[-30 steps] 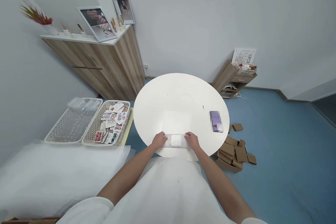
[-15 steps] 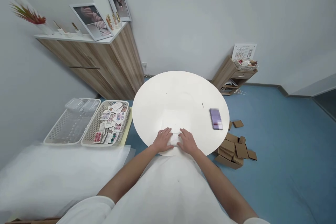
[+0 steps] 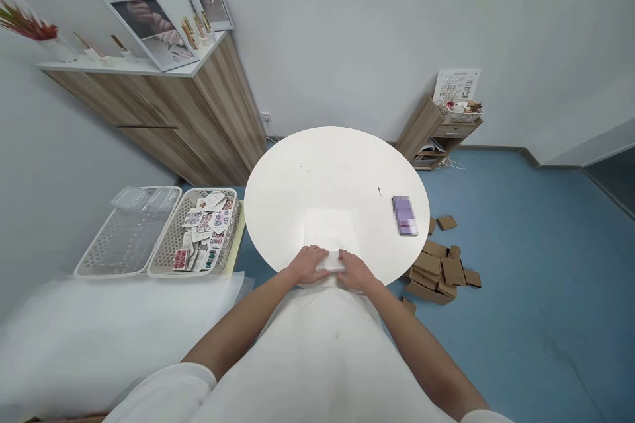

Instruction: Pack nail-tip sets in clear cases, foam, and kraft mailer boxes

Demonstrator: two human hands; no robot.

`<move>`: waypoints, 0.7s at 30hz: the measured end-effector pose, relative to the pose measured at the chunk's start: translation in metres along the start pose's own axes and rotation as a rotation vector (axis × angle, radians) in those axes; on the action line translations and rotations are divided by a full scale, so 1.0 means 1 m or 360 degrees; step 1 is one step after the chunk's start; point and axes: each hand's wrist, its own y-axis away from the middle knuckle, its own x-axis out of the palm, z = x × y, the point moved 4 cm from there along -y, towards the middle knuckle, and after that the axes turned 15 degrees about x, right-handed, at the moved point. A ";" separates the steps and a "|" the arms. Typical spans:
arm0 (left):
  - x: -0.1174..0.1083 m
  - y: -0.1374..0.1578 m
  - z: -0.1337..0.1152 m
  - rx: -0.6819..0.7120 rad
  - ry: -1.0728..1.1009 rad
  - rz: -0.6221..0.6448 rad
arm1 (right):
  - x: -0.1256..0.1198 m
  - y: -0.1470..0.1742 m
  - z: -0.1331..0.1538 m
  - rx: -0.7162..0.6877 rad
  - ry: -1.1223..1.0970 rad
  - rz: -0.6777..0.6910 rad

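Note:
A round white table (image 3: 337, 178) stands in front of me. At its near edge my left hand (image 3: 308, 264) and my right hand (image 3: 353, 269) lie close together, both pressing on a small white wrapped packet (image 3: 331, 260) that shows between them. A thin translucent white sheet (image 3: 331, 226) lies flat on the table just beyond the hands. A purple phone (image 3: 404, 215) rests on the table's right side.
Two white mesh baskets sit at the left: one (image 3: 122, 238) with clear plastic trays, one (image 3: 203, 238) with several colourful cards. A wooden cabinet (image 3: 169, 106) stands behind them. Flat brown cardboard boxes (image 3: 439, 271) lie on the blue floor at the right, near a small wooden stand (image 3: 436, 129).
My hands moved inward from the ends of the white packet until they nearly touch over it. The camera tilted slightly down and left.

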 end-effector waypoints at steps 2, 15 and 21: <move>-0.001 0.002 0.001 -0.0032 0.0004 -0.0084 | -0.006 -0.002 0.000 0.0015 -0.0036 0.0043; -0.007 -0.001 0.046 -0.0595 0.0596 -0.0395 | -0.040 -0.043 -0.015 0.0228 -0.0522 0.0043; 0.000 0.002 0.070 -0.0971 0.0552 -0.0471 | -0.035 -0.055 -0.043 0.0472 -0.0652 -0.0109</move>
